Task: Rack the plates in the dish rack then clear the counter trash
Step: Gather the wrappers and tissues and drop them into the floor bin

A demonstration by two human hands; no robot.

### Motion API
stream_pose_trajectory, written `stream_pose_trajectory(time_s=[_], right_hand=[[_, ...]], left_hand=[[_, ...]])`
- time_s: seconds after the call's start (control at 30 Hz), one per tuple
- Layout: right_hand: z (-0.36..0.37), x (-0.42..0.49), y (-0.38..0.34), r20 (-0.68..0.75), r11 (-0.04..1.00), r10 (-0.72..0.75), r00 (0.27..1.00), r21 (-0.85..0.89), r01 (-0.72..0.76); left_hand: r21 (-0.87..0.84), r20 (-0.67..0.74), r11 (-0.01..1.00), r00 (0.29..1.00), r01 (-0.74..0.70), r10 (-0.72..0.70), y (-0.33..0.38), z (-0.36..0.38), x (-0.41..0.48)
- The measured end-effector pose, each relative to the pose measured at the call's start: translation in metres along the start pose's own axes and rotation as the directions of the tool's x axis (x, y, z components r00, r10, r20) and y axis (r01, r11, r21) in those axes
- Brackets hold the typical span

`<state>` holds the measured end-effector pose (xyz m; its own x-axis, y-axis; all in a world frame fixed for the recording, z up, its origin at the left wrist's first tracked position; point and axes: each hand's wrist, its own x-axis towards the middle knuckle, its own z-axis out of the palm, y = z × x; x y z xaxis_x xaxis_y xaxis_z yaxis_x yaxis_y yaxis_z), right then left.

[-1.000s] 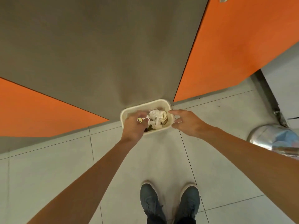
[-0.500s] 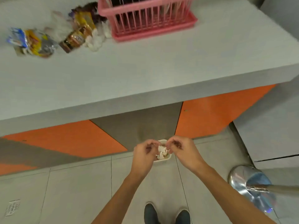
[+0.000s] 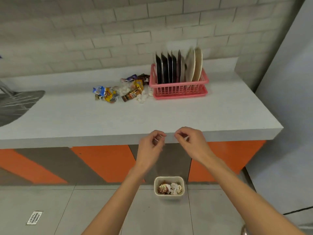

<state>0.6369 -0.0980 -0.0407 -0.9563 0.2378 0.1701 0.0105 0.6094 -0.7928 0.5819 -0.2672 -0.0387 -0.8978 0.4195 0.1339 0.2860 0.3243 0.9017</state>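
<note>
A pink dish rack (image 3: 179,89) stands on the white counter (image 3: 220,112), holding several dark and pale plates (image 3: 176,68) upright. Left of it lies a heap of trash (image 3: 125,90): crumpled wrappers and white paper wads. On the floor below sits a small cream bin (image 3: 169,195) with wrappers and paper inside. My left hand (image 3: 150,146) and my right hand (image 3: 191,143) hover side by side at the counter's front edge, above the bin. Their fingers hang loosely curled and hold nothing.
A metal sink drainer (image 3: 15,104) sits at the counter's far left. Orange and grey cabinet fronts (image 3: 105,161) run under the counter. A floor drain (image 3: 34,217) is at the lower left. A grey wall (image 3: 288,116) bounds the right side.
My hands rose from the bin on the floor up to the counter's front edge. The view tilted up from the floor to the counter, rack and trash.
</note>
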Motion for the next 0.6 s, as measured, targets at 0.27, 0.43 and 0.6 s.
stream_pose_trajectory(time_s=[0.27,0.43,0.6], right_hand=[[-0.014,-0.001,-0.048,-0.006,0.987,-0.147,0.989,-0.064,0.147],[-0.020,0.007,-0.064,0.036,0.972,-0.208,0.977,-0.106,0.211],[-0.025,0.021,-0.077,0.049,0.946,-0.282,0.958,-0.154,0.286]], left_hand=[[0.144,-0.094,0.983,0.987,-0.116,0.131,0.035,-0.043,-0.004],[0.162,-0.131,0.977,0.978,-0.140,0.162,0.046,-0.060,-0.002],[0.207,-0.152,0.969,0.973,-0.138,0.171,0.050,-0.076,0.008]])
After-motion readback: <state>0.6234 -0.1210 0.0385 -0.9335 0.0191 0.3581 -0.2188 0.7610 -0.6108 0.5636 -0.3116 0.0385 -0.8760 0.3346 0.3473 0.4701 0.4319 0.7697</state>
